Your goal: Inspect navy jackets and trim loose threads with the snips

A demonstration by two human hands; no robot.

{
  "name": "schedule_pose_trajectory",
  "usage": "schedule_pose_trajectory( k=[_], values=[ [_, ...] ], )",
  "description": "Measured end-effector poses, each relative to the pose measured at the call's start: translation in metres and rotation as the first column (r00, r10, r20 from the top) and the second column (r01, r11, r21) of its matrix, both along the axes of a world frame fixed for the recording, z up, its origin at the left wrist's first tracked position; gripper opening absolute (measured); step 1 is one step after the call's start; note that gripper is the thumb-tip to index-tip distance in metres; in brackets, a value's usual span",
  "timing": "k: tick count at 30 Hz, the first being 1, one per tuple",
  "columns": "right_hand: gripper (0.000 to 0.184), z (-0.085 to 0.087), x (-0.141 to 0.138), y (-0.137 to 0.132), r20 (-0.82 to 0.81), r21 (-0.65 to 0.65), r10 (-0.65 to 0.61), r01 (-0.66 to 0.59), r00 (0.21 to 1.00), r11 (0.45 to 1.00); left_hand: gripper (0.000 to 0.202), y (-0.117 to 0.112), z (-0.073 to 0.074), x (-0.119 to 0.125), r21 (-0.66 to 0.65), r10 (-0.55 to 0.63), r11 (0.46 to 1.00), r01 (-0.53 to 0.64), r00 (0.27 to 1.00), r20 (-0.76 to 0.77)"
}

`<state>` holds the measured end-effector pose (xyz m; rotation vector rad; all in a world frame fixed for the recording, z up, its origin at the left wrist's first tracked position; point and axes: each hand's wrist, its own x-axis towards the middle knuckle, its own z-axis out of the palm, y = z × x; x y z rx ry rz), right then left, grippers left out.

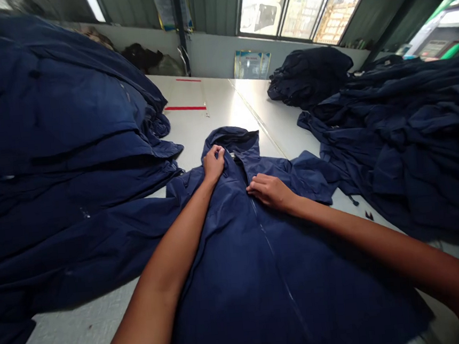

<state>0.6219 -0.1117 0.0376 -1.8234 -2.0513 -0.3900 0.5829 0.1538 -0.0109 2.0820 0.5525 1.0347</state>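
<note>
A navy hooded jacket (238,267) lies front up before me, its hood (226,135) pointing away. A front zipper line runs down its middle, parted near the collar. My left hand (214,163) pinches the jacket's fabric at the base of the hood on the left. Lower and to the right, my right hand (270,191) is closed at the zipper's upper part, fingertips on the front opening. Whether it holds the zipper pull or just the cloth edge is hidden by the fingers.
Large piles of navy garments stand on the left (56,117) and on the right (407,135). A dark bundle (311,74) sits at the back right. Small black snips (369,215) lie on the white table (223,97). Windows line the far wall.
</note>
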Motion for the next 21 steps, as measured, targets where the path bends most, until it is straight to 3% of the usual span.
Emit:
schedule_pose_trajectory(
  k=[6, 11, 16, 21],
  values=[
    [0.024, 0.011, -0.105, -0.131, -0.101, -0.079, -0.041, 0.033, 0.994, 0.996, 0.009, 0.005, -0.004, 0.009, -0.053, -0.023, 0.998, 0.028, 0.996, 0.092],
    [0.029, 0.018, -0.173, -0.206, -0.149, -0.120, -0.053, 0.035, 0.987, 0.992, 0.008, 0.011, -0.005, 0.010, -0.088, -0.009, 0.996, 0.019, 0.993, 0.115],
    [0.030, 0.017, -0.201, -0.243, -0.187, -0.200, -0.040, 0.002, 0.981, 0.980, 0.010, 0.011, -0.002, 0.006, -0.120, 0.004, 0.993, 0.013, 0.990, 0.138],
    [0.014, 0.024, -0.189, -0.244, -0.189, -0.367, 0.066, -0.133, 0.980, 0.921, 0.017, 0.009, 0.002, 0.005, -0.189, 0.010, 0.981, 0.032, 0.976, 0.218]
  ],
)
